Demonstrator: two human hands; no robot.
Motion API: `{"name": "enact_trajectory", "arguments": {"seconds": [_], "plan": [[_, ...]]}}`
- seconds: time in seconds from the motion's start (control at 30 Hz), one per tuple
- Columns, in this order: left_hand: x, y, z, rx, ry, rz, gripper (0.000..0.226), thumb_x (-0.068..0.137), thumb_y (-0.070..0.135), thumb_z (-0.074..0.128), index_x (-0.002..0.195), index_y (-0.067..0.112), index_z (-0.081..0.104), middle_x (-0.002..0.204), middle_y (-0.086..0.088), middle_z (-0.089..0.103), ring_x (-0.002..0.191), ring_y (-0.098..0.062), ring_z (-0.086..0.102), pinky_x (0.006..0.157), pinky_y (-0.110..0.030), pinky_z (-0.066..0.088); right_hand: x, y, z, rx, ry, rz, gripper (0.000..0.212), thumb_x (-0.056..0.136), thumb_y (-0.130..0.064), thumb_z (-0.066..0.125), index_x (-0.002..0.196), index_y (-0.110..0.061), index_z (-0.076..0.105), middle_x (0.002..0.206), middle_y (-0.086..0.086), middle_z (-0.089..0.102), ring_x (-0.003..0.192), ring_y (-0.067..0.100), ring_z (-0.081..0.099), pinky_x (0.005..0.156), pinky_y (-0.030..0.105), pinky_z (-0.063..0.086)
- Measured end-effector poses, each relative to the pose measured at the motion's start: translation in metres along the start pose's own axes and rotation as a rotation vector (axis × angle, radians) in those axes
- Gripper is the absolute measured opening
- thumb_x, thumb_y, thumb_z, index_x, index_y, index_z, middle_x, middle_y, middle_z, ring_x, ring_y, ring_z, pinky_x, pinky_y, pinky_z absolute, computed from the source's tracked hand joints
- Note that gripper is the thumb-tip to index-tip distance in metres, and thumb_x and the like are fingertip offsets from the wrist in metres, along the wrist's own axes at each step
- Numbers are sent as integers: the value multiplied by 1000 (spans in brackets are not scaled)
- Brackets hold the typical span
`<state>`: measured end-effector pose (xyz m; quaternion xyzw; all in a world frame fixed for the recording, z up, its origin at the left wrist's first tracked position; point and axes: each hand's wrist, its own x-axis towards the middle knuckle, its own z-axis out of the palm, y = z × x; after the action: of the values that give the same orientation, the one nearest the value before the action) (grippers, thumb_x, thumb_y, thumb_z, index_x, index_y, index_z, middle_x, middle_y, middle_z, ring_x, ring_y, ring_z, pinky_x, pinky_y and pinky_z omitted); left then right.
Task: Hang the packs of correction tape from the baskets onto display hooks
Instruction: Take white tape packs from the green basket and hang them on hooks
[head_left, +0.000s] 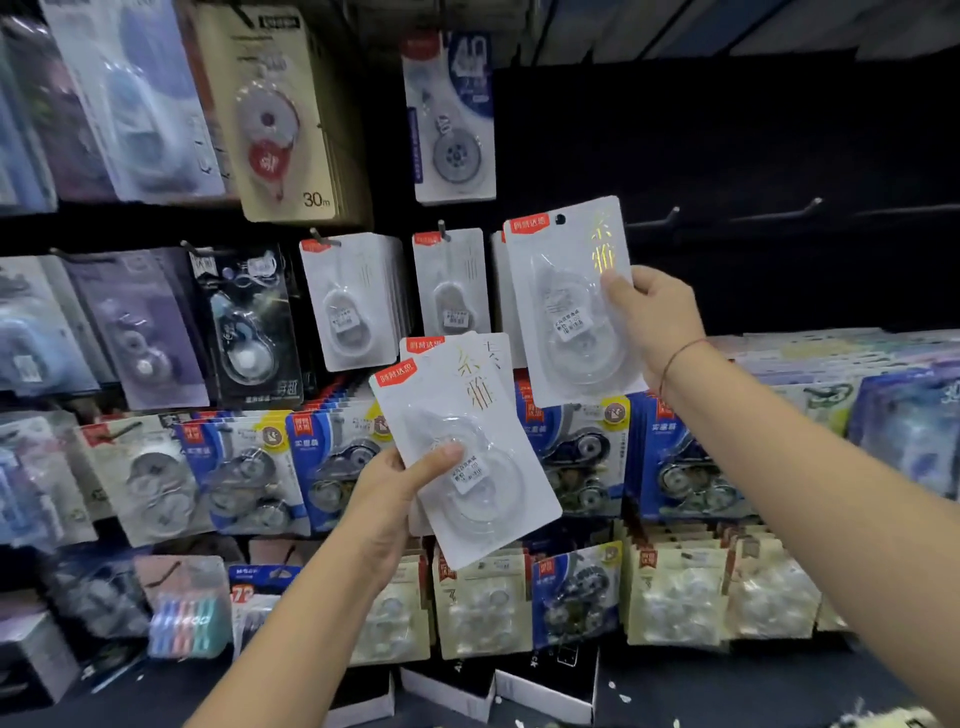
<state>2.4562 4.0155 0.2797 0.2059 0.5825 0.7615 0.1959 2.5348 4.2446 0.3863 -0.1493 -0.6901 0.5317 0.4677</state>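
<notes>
Fingers of the right hand (654, 317) pinch one white pack (566, 312) by its edge, raised just left of a hook (652, 223); the left hand (395, 493) grips a stack of packs (467, 447) lower down.

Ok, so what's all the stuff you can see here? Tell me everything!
held pack: one, white with gold writing, raised beside the hooks
fanned packs: at least two, white, lower middle
hanging white packs: two full hooks, white, middle row, left of the held pack
bare hooks: at least two, dark, right of the held pack
beige pack: one stack, beige, marked 30m, top row
black pack: one showing, black, middle row, left
blue packs: several stacks, blue, lower row
cream packs: several stacks, cream, bottom row
left hand: fingers grip the fanned packs
right hand: fingers pinch the held pack; thin bracelet on the wrist
</notes>
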Motion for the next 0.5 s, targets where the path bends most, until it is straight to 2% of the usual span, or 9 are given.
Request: {"name": "enact_trajectory", "arguments": {"seconds": [0.07,0.17,0.2,0.27,0.3,0.33,0.4,0.43,0.5], "plan": [[3,4,-3,13,10,10,54,63,25,78,115,16,65,104,-4,77,93,-25,74,79,-43,58,8,1,4,15,2,27,36,93,-25,57,97,11,59,79,20,56,75,19,48,69,34,41],[9,9,-8,41,14,29,57,64,26,77,118,15,65,105,-4,77,94,-25,74,79,-42,58,16,5,8,24,10,50,37,93,-25,57,94,12,58,79,13,64,73,19,49,68,34,43],[11,10,-9,45,18,29,57,65,26,77,120,15,64,106,-4,76,95,-25,74,81,-43,58,18,6,9,22,14,52,40,92,-26,57,98,13,57,86,21,67,74,19,48,69,37,47],[14,11,-12,56,27,25,57,65,25,77,120,16,64,106,-4,77,95,-26,74,83,-47,58,19,7,10,22,10,59,45,90,-27,57,106,14,54,109,33,60,79,19,49,80,53,54],[16,11,-13,63,30,20,57,65,26,78,120,17,64,105,-3,77,95,-26,74,85,-51,58,19,7,11,17,8,60,44,90,-26,56,108,14,54,113,34,57,80,18,49,85,59,51],[18,10,-13,68,35,13,57,65,26,81,119,18,64,104,-3,77,95,-26,74,87,-54,57,19,9,12,8,11,61,43,91,-25,56,108,14,54,113,32,59,80,19,50,86,59,51],[22,10,-14,67,39,5,57,64,25,85,117,19,64,102,-2,77,93,-26,74,89,-57,55,22,16,13,6,11,66,38,93,-23,55,104,14,57,102,22,69,77,21,51,76,46,52],[24,9,-14,60,42,3,57,64,26,84,117,19,64,102,-1,77,92,-25,74,88,-56,56,24,21,14,6,11,66,35,94,-21,55,99,13,59,93,14,71,76,21,52,71,40,48],[27,8,-14,49,43,7,53,64,26,79,115,20,64,101,0,77,89,-22,75,83,-51,58,29,27,17,-2,24,65,26,94,-19,54,80,2,60,76,-3,65,67,13,54,64,28,43]]}}
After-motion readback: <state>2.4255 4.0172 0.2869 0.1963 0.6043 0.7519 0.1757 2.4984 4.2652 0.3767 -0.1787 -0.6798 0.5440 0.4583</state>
